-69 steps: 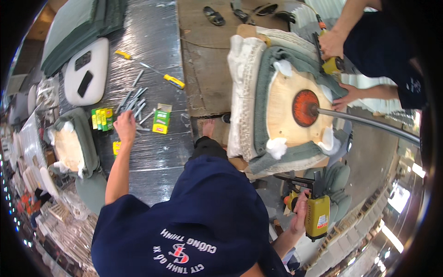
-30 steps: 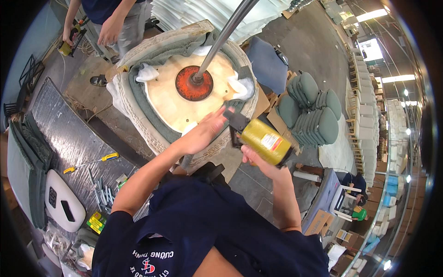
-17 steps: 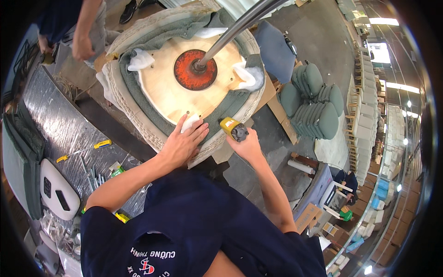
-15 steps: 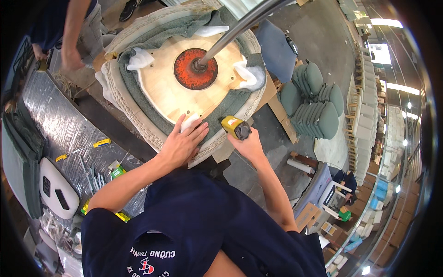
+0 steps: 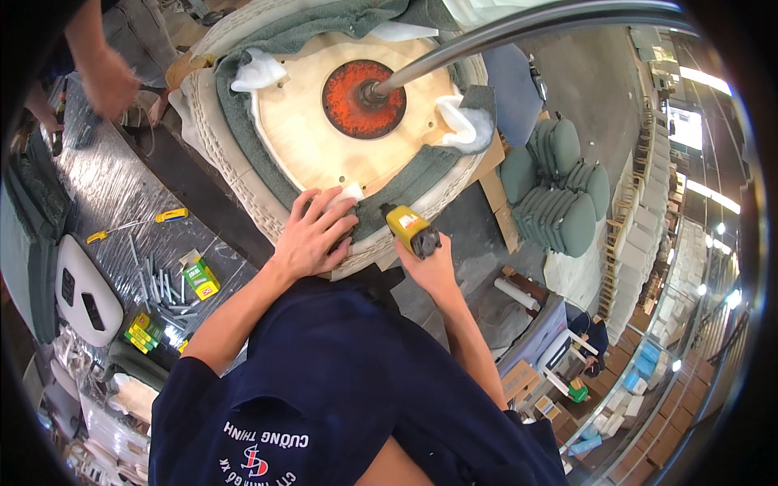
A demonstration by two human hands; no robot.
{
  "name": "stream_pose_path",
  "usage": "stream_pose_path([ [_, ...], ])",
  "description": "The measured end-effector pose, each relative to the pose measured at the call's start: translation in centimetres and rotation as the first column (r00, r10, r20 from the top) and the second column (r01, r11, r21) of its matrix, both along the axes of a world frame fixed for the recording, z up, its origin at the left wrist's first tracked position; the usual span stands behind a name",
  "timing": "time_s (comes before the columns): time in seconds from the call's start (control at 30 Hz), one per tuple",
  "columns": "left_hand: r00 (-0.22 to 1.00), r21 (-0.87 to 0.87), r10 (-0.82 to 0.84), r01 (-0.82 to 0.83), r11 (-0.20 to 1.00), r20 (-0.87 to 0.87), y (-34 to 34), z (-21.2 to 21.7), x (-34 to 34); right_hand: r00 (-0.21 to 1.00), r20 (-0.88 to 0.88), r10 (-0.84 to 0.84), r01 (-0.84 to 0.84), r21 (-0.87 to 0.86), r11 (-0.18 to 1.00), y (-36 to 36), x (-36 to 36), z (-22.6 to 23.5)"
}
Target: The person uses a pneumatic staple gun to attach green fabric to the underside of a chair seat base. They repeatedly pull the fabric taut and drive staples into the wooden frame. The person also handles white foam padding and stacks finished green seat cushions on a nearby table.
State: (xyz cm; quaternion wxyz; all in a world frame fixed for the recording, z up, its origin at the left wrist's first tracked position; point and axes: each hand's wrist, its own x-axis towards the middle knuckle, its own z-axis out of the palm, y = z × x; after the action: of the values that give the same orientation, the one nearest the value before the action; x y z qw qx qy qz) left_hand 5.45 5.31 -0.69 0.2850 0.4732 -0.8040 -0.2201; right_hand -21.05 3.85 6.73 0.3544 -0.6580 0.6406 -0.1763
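Observation:
A wooden seat panel point(image 5: 293, 134) lies underside up on a thickly padded, cream-covered rest point(image 5: 212, 154), with grey-green fabric point(image 5: 409, 174) folded over its edges. A red round plate point(image 5: 344, 93) on a metal rod point(image 5: 486, 47) sits on the panel's middle. My left hand point(image 5: 316, 231) lies on the near edge, fingers apart and pressing the fabric beside a tuft of white padding point(image 5: 350, 194). In my right hand point(image 5: 428, 266) is a yellow staple gun point(image 5: 408, 225), its nose over the fabric close to my left fingertips. Whether it touches is unclear.
On the film-wrapped table point(image 5: 105, 174) at left lie a screwdriver point(image 5: 168, 215), loose staple strips point(image 5: 158, 283) and small green-yellow boxes point(image 5: 199, 275). A co-worker's hand point(image 5: 109, 81) is above its far end. Stacked green seat pads point(image 5: 559, 219) stand at right.
The view has shifted, so the panel sits higher and further right. My left fingers are more bent and spread on the fabric. The staple gun stays beside them. The co-worker's hands have moved.

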Motion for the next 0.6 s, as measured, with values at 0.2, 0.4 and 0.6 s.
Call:
stream_pose_path([
  [0.2,0.999,-0.026,0.021,-0.022,0.999,-0.042,0.2,0.0,-0.3,0.997,0.076,-0.012,0.013,-0.017,1.000,1.5,0.5,1.2],
  [0.4,0.995,-0.029,0.055,-0.057,0.998,-0.081,0.5,0.3,-0.4,0.998,0.048,0.031,-0.032,0.022,0.999,1.7,0.2,0.8],
  [0.6,0.917,-0.021,0.182,-0.202,0.979,-0.355,0.5,-0.6,0.0,0.986,-0.149,0.070,-0.039,0.204,0.978,1.8,0.4,-0.6],
])
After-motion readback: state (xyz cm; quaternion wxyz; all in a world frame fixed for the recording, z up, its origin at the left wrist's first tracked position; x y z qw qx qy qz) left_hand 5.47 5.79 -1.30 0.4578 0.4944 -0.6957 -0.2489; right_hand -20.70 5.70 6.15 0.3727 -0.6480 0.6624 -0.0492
